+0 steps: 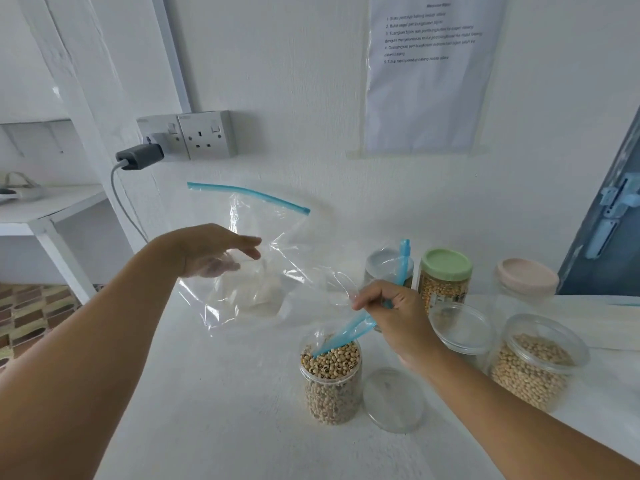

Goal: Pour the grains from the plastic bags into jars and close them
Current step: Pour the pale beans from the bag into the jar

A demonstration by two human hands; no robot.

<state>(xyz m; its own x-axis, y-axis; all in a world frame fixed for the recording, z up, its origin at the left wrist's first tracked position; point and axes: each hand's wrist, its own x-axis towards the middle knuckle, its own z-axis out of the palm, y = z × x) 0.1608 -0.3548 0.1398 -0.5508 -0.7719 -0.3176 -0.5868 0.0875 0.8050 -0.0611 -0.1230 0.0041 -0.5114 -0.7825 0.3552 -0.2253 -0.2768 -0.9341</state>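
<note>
An open clear jar (330,382) full of black-eyed beans stands on the white table (225,393), with its clear lid (393,400) lying beside it on the right. A clear, empty-looking zip bag (263,271) hangs above the table between my hands. My right hand (394,317) pinches a blue zip strip (346,337) whose end dips into the jar's mouth. My left hand (214,251) is up by the bag's left side, fingers stretched out and partly behind the plastic. A second blue zip strip (249,195) sticks up at the back; I cannot tell whether it belongs to the same bag.
To the right stand an open jar of pale beans (533,372), a clear lid (464,327), a green-lidded jar of grains (445,278), a grey-lidded jar (384,265) and a pink-lidded jar (526,278). A charger (140,155) sits in the wall socket. The table's left edge drops to the floor.
</note>
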